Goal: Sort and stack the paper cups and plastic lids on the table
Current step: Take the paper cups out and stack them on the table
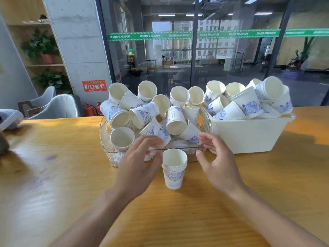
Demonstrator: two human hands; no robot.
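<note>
Both hands hover over the near middle of the worktop (53, 175), one on each side of a stack of paper cups (174, 168). The left hand (137, 168) is just left of the stack, its fingers loosely bent and holding nothing, the fingertips reaching toward the near wall of the clear bin (114, 157). The right hand (219, 163) is just right of the stack, fingers spread and relaxed, thumb pointing inward, also holding nothing; neither hand touches the stack. The stack stands upright, mouth up, several white cups nested with a blue pattern on the outermost one, right in front of the clear bin. That bin is heaped with loose paper cups (142, 114) lying at all angles, most on their sides with open mouths facing the camera, some bearing blue lace-like prints, some nearly plain. One cup (122, 138) stands upright in its near left corner. Low in the bin, behind its near wall, lie pale things that may be lids, too blurred to be sure. To the right, touching or just beside the clear bin, sits a white tub (249, 138), piled with cups with blue flower prints (249, 106), several nested in short stacks.
</note>
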